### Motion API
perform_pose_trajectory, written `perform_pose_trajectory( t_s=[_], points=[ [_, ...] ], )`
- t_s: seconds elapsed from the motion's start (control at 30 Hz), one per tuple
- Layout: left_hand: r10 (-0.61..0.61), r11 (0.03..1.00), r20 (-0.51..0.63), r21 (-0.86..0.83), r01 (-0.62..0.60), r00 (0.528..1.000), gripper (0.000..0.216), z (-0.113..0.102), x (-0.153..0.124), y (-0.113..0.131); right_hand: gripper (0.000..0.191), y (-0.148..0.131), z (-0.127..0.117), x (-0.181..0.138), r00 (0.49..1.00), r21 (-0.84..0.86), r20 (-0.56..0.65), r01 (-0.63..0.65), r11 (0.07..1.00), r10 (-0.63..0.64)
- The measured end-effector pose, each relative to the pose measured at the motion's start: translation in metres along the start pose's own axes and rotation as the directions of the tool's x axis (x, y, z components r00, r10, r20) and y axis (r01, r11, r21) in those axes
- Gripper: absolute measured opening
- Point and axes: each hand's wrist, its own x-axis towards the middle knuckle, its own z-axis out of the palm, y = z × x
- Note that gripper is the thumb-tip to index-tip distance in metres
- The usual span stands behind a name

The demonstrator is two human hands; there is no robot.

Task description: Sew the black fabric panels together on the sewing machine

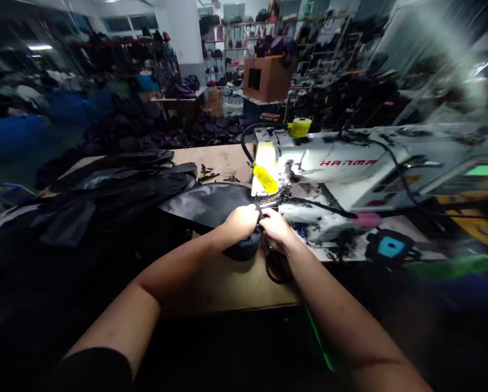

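A piece of black fabric (211, 201) lies curved across the table in front of the white sewing machine (309, 160). My left hand (242, 222) is closed on the fabric's right end, just below the machine's lit needle area. Close beside it, my right hand (277, 226) pinches the same fabric edge near the sewing arm. The needle and the exact stitching spot are hidden by glare and by my hands. Under my right wrist lies a pair of scissors (275, 268) with dark handles, partly covered.
A heap of black fabric pieces (117, 185) covers the table's left side. Dark scraps (207, 174) lie behind the fabric. A yellow-wrapped lamp (265, 178) hangs by the machine head. Right of the machine sits a black and blue object (391, 246). A cardboard box (268, 79) stands farther back.
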Motion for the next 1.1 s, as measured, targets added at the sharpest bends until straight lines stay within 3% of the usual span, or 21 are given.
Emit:
perform_pose_trajectory(
  t_s=[0.13,0.27,0.4,0.47,0.57,0.67,0.73,0.77,0.9,1.0,1.07,1.1],
  points=[
    [-0.069,0.994,-0.014,-0.083,0.068,0.998,0.024,-0.005,0.009,0.008,0.026,-0.005,0.004,-0.007,0.994,0.091,0.078,-0.081,0.993,0.074],
    [-0.189,0.973,-0.052,-0.143,0.180,0.981,0.026,-0.003,0.009,0.012,0.014,-0.009,0.005,-0.007,0.998,0.066,0.036,-0.062,0.996,0.060],
    [-0.207,0.977,-0.186,-0.086,0.194,0.960,0.036,0.002,-0.022,0.002,0.016,-0.013,0.004,-0.004,0.992,0.078,0.069,-0.107,0.991,0.101],
    [-0.184,0.983,-0.197,-0.061,0.176,0.963,0.039,-0.001,-0.040,-0.007,0.013,-0.014,0.002,-0.003,0.982,0.090,0.120,-0.158,0.983,0.147],
    [-0.118,0.993,-0.142,-0.035,0.114,0.983,0.027,-0.020,-0.049,-0.014,0.015,-0.017,0.001,-0.001,0.964,0.083,0.165,-0.224,0.971,0.208],
    [-0.122,0.986,-0.174,0.087,0.139,0.977,0.027,-0.046,-0.034,-0.007,0.017,-0.019,0.006,-0.002,0.936,0.059,0.187,-0.314,0.948,0.298],
    [-0.087,0.971,-0.213,0.198,0.131,0.973,0.025,-0.060,-0.020,0.003,0.009,-0.019,0.014,-0.005,0.928,0.050,0.169,-0.344,0.938,0.331],
    [-0.044,0.965,-0.213,0.243,0.096,0.976,0.024,-0.064,-0.015,0.008,0.002,-0.018,0.018,-0.007,0.932,0.049,0.148,-0.341,0.939,0.331],
    [0.206,0.935,-0.110,0.315,-0.163,0.972,0.028,-0.062,-0.014,0.009,0.015,-0.008,0.022,-0.023,0.967,-0.011,0.010,-0.253,0.967,0.253],
    [0.368,0.874,0.046,0.325,-0.362,0.929,0.032,-0.057,-0.024,-0.009,0.013,0.000,0.008,-0.034,0.995,-0.281,-0.080,-0.075,0.957,0.055],
    [0.398,0.845,0.138,0.329,-0.421,0.907,0.031,-0.058,-0.028,-0.020,0.015,0.002,-0.003,-0.038,1.000,-0.442,-0.008,0.022,0.897,-0.028],
    [0.399,0.841,0.167,0.325,-0.433,0.901,0.030,-0.060,-0.028,-0.023,0.016,0.002,-0.007,-0.039,0.999,-0.445,0.050,0.029,0.895,-0.007]
  ],
)
